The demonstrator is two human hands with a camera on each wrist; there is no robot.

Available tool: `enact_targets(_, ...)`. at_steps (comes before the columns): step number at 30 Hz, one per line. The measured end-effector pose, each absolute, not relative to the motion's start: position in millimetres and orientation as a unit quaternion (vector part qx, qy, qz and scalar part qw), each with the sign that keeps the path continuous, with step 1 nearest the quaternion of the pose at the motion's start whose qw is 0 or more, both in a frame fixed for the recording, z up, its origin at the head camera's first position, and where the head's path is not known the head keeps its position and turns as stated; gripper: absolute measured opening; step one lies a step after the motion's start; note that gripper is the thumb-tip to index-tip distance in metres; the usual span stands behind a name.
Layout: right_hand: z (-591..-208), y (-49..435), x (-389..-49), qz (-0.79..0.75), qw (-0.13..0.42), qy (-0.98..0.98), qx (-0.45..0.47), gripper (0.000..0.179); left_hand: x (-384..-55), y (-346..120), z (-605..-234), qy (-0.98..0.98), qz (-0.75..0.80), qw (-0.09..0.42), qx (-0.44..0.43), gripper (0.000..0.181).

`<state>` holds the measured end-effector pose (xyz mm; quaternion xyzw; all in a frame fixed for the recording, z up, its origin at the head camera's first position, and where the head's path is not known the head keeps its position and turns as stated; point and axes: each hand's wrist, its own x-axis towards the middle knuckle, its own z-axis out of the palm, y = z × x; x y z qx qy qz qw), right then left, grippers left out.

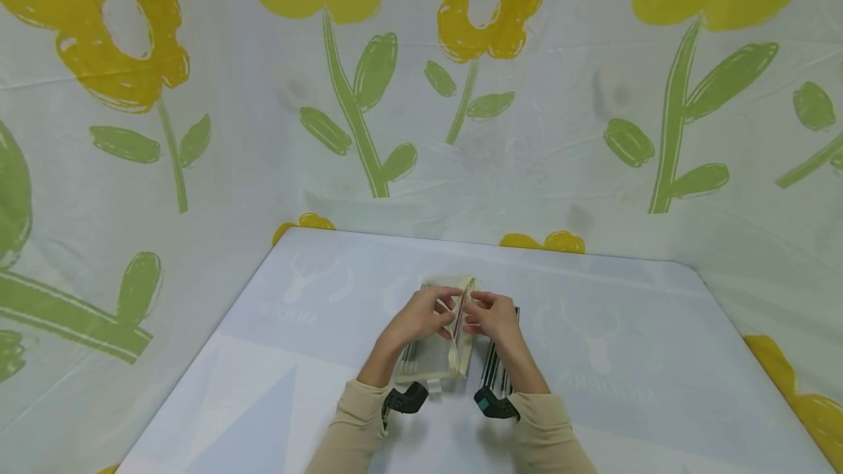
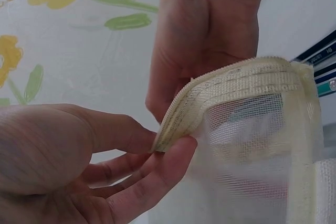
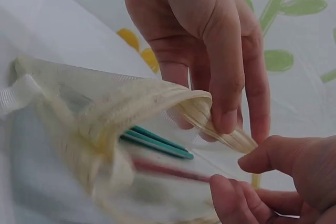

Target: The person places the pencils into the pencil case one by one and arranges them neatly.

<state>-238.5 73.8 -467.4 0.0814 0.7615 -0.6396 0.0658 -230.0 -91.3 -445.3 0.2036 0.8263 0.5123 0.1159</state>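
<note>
A cream mesh zip pouch [image 1: 431, 360] lies on the table with its mouth apart. My left hand [image 1: 428, 313] pinches the zip edge [image 2: 231, 80] between thumb and fingers, lifting it into a fold. Facing it, my right hand [image 1: 492, 317] holds the zip edge at the opening, its thumb and fingers curled around the yellowish strip in the right wrist view. Inside the pouch show teal pencils [image 3: 157, 142] and a blurred red pencil [image 3: 168, 170], whose end meets the right fingertips.
Several dark striped pencils [image 1: 490, 368] lie on the table right of the pouch, under my right wrist; one reads HB in the left wrist view. A white tag [image 1: 434, 386] sticks out of the pouch's near side. Flower-printed curtains [image 1: 494, 167] surround the pale table [image 1: 296, 328].
</note>
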Motion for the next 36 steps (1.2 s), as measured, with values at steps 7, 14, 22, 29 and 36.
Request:
enact_targets(7,-471,77,-238,-0.626,0.067,0.772,0.084,0.046,-230,-90,-446,0.831,0.506,0.115,0.202,0.046)
enact_targets(14,-473,89,-233,-0.603,0.07,0.792,0.065,0.045,-230,-91,-447,0.83,0.508,0.116,0.201,0.046)
enact_targets(22,-474,122,-220,-0.537,0.072,0.838,0.064,0.05,-230,-91,-445,0.827,0.513,0.115,0.2,0.045)
enact_targets(29,-482,152,-209,-0.5,0.061,0.861,0.065,0.054,-231,-90,-447,0.825,0.512,0.116,0.209,0.046)
enact_targets(36,-491,167,-204,-0.473,0.059,0.876,0.075,0.06,-231,-90,-449,0.823,0.514,0.117,0.212,0.046)
